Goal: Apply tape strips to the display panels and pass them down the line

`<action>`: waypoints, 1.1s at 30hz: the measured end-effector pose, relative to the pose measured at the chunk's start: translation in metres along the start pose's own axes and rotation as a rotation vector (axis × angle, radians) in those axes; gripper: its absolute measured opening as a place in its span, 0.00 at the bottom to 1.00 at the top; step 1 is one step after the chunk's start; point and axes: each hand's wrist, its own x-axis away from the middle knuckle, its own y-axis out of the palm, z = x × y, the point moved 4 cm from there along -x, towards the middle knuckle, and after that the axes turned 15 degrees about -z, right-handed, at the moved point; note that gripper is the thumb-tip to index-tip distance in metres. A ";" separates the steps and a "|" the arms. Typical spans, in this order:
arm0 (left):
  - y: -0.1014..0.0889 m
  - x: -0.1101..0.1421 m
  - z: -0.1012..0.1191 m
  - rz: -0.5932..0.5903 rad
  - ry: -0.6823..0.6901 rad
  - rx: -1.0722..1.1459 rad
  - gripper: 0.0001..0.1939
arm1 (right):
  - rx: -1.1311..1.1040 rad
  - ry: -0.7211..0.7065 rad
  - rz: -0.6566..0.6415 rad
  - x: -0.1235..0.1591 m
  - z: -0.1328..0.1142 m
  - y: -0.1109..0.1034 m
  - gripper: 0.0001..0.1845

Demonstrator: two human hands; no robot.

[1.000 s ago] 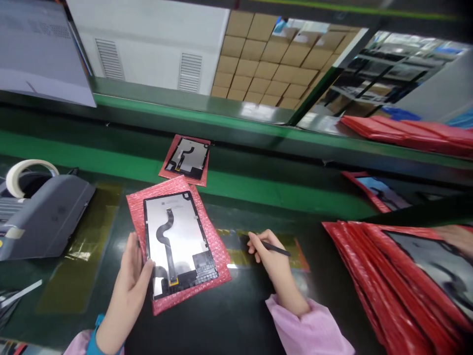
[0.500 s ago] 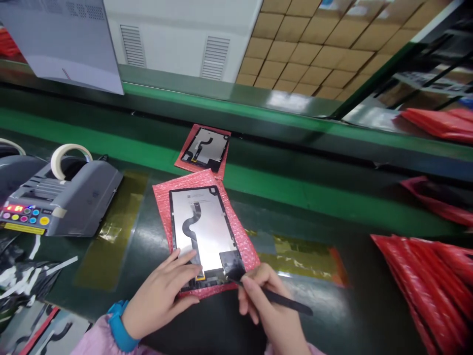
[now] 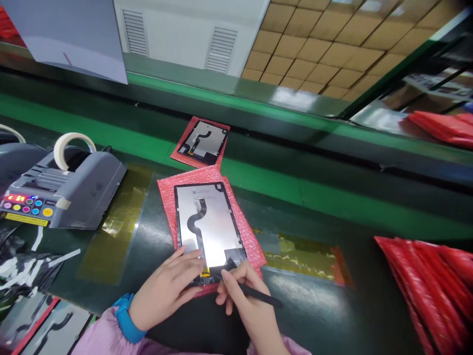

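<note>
the tool [image 3: 262, 296] moved left, the panel [image 3: 219, 227] (silvery) partly under both hands [image 3: 160, 291] [image 3: 247, 296].

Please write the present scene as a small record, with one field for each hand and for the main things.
left hand: the left hand lies on the near left part of the silver-backed flat panel
right hand: the right hand holds a slim black tool; tip contact unclear
under panel: pink bubble-wrap material
beyond: a second silver-backed panel on reddish wrap
left side: grey tape dispenser with cream tape roll
right side: red plastic packets
</note>
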 end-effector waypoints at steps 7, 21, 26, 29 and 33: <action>0.003 0.003 -0.002 -0.008 -0.010 0.022 0.18 | 0.018 -0.008 0.026 0.002 0.007 0.001 0.20; -0.002 -0.002 0.001 -0.018 0.000 -0.003 0.17 | 0.105 0.010 0.069 0.004 0.003 0.001 0.20; -0.001 -0.001 0.000 -0.025 -0.005 0.014 0.17 | 0.117 0.015 0.046 0.004 0.004 0.002 0.20; 0.000 0.000 0.000 -0.061 0.004 -0.032 0.15 | 0.153 0.023 0.051 0.003 0.002 0.002 0.20; 0.001 -0.004 0.003 -0.113 0.015 -0.136 0.14 | 0.251 -0.016 0.167 0.007 -0.005 -0.006 0.18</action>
